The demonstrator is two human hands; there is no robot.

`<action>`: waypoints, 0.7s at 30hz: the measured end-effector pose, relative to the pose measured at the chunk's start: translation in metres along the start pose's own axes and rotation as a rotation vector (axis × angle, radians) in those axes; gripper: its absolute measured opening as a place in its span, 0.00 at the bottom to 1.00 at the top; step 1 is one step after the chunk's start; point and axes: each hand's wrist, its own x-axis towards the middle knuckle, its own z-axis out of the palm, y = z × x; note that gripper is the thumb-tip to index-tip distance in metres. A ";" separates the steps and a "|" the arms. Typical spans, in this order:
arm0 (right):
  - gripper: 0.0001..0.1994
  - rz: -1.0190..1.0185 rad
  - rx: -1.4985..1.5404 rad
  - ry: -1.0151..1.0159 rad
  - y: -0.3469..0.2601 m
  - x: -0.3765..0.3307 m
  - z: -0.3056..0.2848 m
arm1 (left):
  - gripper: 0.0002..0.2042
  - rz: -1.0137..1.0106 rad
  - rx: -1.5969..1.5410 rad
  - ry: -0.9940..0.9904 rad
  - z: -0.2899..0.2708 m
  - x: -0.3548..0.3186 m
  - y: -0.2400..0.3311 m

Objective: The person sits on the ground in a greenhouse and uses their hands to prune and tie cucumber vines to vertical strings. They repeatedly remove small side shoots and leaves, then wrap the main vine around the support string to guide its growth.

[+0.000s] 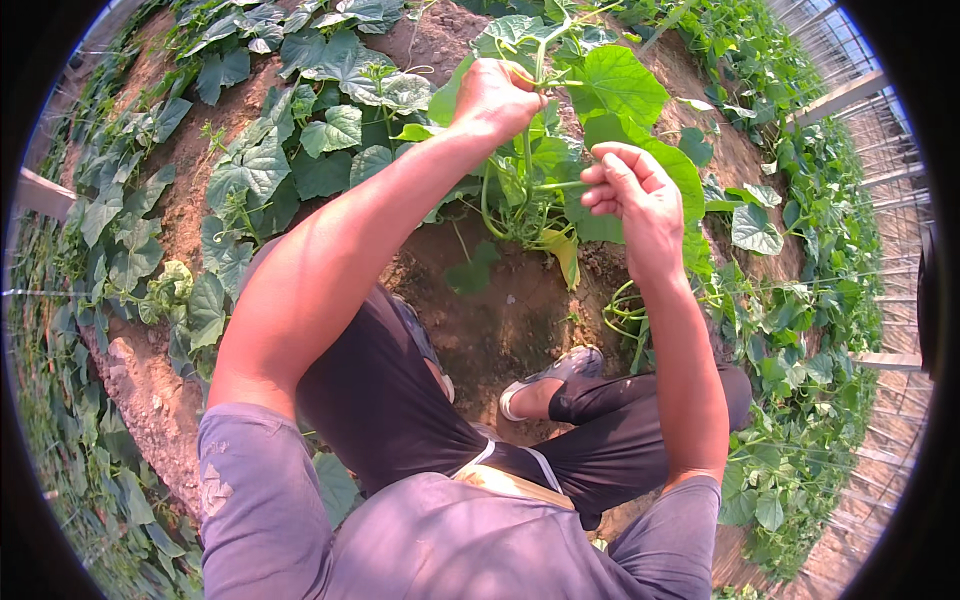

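A green vine stem (528,150) with tendrils and broad leaves rises from the soil in front of me. My left hand (497,98) is closed around its upper part, below the growing tip. Lower and to the right, my right hand (640,200) has its fingers curled, thumb toward the forefinger. Its fingertips meet a thin leaf stalk (562,185) that juts from the stem; whether they pinch the stalk or something smaller is hidden. A large bright leaf (620,85) spreads right of the left hand. Near the base hangs a yellowed leaf (563,256).
Dense leafy vines (250,170) cover the raised soil on the left, with more vines (790,400) along the right. A curled bundle of green stems (628,310) lies below my right wrist. My shoe (560,375) rests on bare soil (480,300). Posts and wires (895,200) stand far right.
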 end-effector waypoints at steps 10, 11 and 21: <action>0.12 1.046 0.593 0.270 0.348 -0.024 -0.059 | 0.13 -0.058 -0.079 0.029 0.005 0.038 -0.012; 0.12 1.069 0.743 0.351 0.355 -0.007 -0.047 | 0.14 -0.036 -0.078 0.029 0.002 0.037 -0.019; 0.08 0.913 1.104 0.538 0.421 0.033 -0.025 | 0.10 -0.011 -0.093 -0.023 -0.017 0.014 -0.016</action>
